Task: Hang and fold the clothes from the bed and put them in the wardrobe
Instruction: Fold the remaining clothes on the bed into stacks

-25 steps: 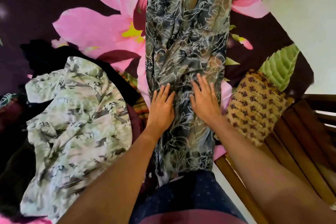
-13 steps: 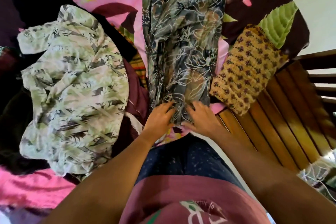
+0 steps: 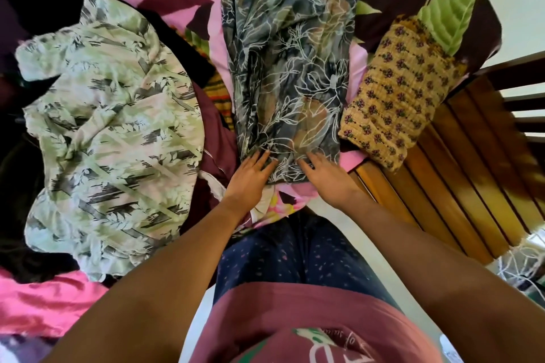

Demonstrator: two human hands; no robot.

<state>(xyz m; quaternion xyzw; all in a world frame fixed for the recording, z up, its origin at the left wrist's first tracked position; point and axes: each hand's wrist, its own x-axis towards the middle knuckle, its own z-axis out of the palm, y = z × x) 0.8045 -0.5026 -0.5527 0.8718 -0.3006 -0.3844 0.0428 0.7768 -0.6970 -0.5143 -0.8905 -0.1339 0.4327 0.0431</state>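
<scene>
Left hand (image 3: pixel 250 183), right hand (image 3: pixel 327 183) slid to grey floral garment (image 3: pixel 289 53) hem.

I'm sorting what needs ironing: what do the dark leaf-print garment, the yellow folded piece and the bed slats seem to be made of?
Dark garment: thin, soft woven cloth, perhaps cotton or rayon; matte, and it lies in fine limp creases.
Yellow piece: thicker crinkled fabric, likely cotton; ribbed rows show across it.
Slats: wood, apparently varnished; visible grain and a warm sheen.

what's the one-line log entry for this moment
step: fold | left hand: fingers on near hem of dark floral garment | right hand: fingers on same hem | folded yellow garment: to its right
</scene>
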